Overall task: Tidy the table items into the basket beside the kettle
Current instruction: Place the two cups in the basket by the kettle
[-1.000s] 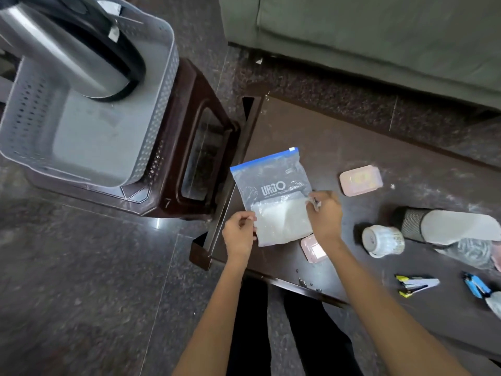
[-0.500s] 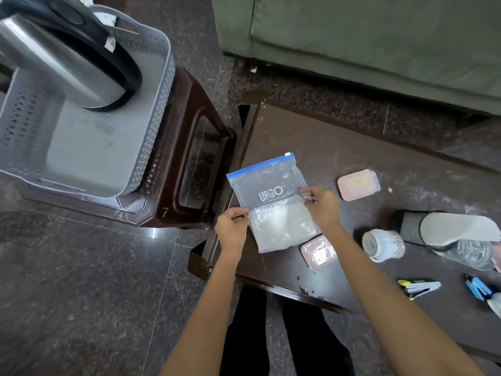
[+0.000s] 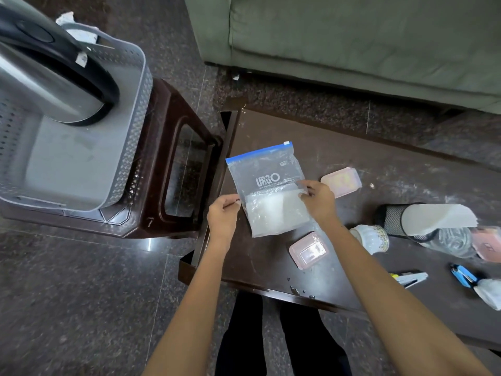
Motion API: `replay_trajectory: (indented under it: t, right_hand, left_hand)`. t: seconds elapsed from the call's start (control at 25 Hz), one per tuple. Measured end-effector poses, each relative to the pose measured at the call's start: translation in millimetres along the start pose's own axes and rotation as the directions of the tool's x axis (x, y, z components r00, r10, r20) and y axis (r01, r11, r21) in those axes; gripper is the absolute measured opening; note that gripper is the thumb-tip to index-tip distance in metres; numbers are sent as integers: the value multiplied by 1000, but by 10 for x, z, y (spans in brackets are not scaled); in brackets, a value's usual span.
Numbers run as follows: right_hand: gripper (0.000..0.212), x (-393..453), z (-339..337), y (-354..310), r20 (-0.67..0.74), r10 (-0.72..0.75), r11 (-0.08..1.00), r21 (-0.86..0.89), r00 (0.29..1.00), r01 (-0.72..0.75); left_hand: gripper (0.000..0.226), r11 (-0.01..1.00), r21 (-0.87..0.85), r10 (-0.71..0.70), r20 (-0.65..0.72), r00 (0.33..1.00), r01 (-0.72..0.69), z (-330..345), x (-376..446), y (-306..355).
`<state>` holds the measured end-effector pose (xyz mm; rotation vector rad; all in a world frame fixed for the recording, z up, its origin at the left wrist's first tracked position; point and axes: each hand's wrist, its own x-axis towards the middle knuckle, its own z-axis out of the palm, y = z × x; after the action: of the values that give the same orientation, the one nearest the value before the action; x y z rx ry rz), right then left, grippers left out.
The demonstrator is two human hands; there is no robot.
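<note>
Both hands pinch the zip bag (image 3: pixel 267 191) by its side edges, left hand (image 3: pixel 222 213) on the left edge, right hand (image 3: pixel 318 198) on the right. The bag is over the table (image 3: pixel 339 147), well apart from the basket (image 3: pixel 137 126).

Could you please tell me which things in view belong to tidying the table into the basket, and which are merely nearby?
Part of the job:
zip bag, pinched by left hand and right hand
basket
pink lid
pink box
cup
staplers

Just nearby:
kettle
sofa
brown stool
</note>
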<state>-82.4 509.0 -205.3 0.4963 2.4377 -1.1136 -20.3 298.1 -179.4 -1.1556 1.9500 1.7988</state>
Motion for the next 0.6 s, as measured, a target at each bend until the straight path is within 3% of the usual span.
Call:
replay_trajectory:
  t: [0.24, 0.4, 0.6]
  right_hand:
    - [30, -802, -207, 348, -102, -45, 994, -102, 994, 34]
    - [28, -1300, -409, 720, -196, -68, 987, -158, 978, 37]
    - [32, -1313, -642, 955, -343, -137, 864, -500, 929, -57]
  left_hand:
    - [17, 982, 175, 49, 108, 993, -67, 234, -512, -346]
    - [18, 975, 194, 56, 252, 966, -107, 509, -910, -453]
    - [24, 964, 222, 66, 342, 937, -149, 823, -1121, -417]
